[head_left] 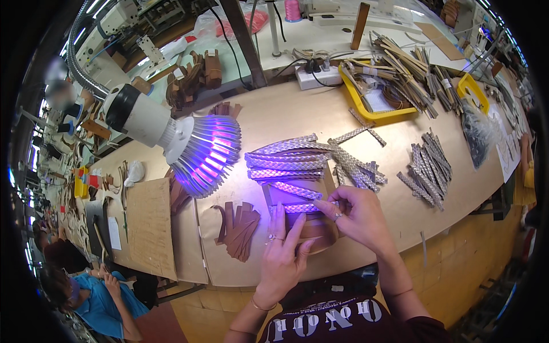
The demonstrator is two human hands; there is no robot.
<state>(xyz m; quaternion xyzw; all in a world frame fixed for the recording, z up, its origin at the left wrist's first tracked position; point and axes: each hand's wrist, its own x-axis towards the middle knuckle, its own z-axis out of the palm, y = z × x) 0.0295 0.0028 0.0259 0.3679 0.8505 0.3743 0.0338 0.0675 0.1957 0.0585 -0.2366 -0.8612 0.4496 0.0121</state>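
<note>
LH (284, 255) on braided strip (301, 208); RH (360, 218) pinches end

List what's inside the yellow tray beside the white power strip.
The tray shows thin tan strips toward the back, a white sheet and brown curled strips. Whatever lies beneath them is covered.

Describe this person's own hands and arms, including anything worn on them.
The ungloved left hand wears a ring and a thin wrist bracelet. The right hand, also ungloved, wears another ring; the right forearm is uncovered up to a dark maroon sleeve.
</note>
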